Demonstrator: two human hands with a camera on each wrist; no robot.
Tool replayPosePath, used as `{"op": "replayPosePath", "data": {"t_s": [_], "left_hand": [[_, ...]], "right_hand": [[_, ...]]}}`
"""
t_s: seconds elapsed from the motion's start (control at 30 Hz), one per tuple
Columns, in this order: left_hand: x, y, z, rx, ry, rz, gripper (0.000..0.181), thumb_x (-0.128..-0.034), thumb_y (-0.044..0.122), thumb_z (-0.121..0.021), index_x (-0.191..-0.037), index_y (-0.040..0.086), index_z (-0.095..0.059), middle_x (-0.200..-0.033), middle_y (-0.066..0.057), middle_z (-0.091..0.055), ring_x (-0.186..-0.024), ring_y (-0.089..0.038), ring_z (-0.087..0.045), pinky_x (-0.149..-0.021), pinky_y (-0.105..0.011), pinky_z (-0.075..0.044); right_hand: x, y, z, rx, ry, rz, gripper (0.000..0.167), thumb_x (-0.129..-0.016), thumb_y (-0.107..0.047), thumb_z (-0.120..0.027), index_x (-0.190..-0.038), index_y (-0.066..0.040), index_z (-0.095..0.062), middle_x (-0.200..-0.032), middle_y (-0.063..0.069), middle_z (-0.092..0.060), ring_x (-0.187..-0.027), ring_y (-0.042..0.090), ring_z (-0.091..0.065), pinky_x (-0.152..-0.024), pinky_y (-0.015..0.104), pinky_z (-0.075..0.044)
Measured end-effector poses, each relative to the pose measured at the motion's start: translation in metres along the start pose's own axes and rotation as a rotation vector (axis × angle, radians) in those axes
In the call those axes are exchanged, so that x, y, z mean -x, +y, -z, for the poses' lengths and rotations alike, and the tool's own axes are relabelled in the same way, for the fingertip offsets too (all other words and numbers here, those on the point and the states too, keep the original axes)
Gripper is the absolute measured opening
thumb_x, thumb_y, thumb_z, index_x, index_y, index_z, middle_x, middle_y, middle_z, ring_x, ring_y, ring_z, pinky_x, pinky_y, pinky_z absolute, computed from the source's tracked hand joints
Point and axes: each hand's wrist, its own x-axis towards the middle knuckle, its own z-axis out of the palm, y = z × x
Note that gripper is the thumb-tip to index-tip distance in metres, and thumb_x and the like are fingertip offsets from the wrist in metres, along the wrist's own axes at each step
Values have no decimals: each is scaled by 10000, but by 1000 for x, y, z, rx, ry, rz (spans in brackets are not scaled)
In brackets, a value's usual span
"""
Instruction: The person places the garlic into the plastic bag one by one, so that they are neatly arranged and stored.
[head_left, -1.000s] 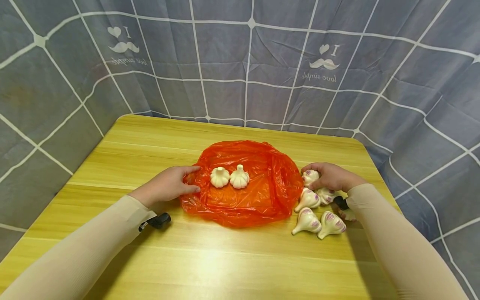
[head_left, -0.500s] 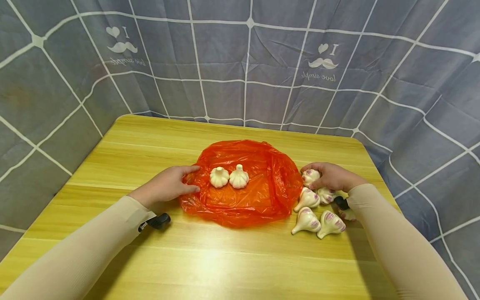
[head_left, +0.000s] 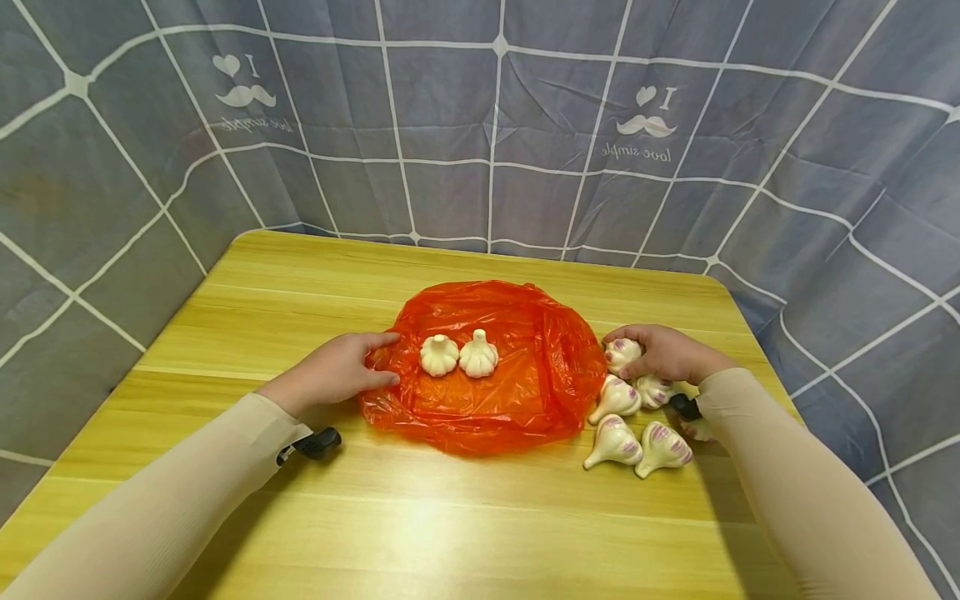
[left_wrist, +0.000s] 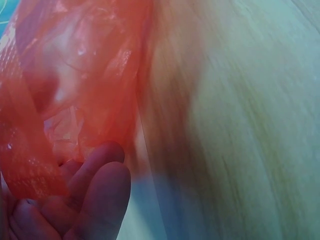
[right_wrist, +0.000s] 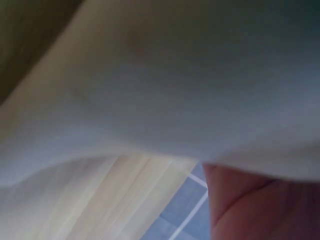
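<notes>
Left hand (head_left: 333,368) touches red bag (head_left: 480,408), grip unclear; right hand (head_left: 666,353) clutches half-hidden garlic bulb (head_left: 618,354)

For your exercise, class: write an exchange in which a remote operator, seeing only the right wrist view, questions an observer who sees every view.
Operator: A pale sleeve fills most of my view. What is the right grip at?
Observer: It curls around a garlic bulb.
Operator: And the left grip?
Observer: It touches the left edge of a red bag.
</notes>
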Motion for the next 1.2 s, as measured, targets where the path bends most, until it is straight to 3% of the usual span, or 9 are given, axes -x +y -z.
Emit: {"op": "replayPosePath", "data": {"t_s": [0.3, 0.5, 0.7, 0.97, 1.2], "left_hand": [[-2, -1, -2, 1, 0, -11, 764, -948, 331, -771, -1589, 56, -459, -1464, -210, -608, -878, -218, -572, -833, -352, -477], [-2, -2, -2, -6, 0, -9, 755, -954, 333, -760, -1592, 63, -458, -1520, -223, -567, -1006, -259, -588, -952, -428, -496], [-3, -2, -2, -9, -4, -7, 752, -957, 334, -757, -1594, 68, -456, -1517, -223, -569, -1053, -279, -586, -1013, -475, -499], [-2, -2, -2, -3, -3, -6, 751, -955, 333, -759, -1591, 68, -461, -1500, -218, -585, -1035, -269, -594, -1002, -465, -507], [-1, -2, -2, 4, -5, -3, 745, -959, 326, -755, -1592, 68, -459, -1491, -219, -590, -1020, -264, -599, -979, -446, -509]], "right_hand": [[2, -2, 2, 66, 101, 39, 629, -902, -216, -832, -1465, -86, -585, -1230, 192, -699, -981, 243, -665, -820, 340, -570], [7, -10, 12, 122, 230, 72, 652, -906, -206, -832, -1493, -91, -570, -1317, 222, -683, -1102, 323, -656, -952, 446, -535], [7, -26, 18, 137, 295, 93, 672, -916, -170, -828, -1524, -123, -544, -1320, 233, -680, -1095, 325, -671, -920, 444, -535], [7, -58, 14, 39, 280, 159, 678, -910, -115, -827, -1526, -122, -545, -1294, 179, -670, -997, 227, -674, -807, 230, -560], [1, -81, 0, 3, 240, 218, 661, -895, -94, -837, -1501, -142, -576, -1303, 146, -663, -970, 207, -646, -816, 209, -555]]}}
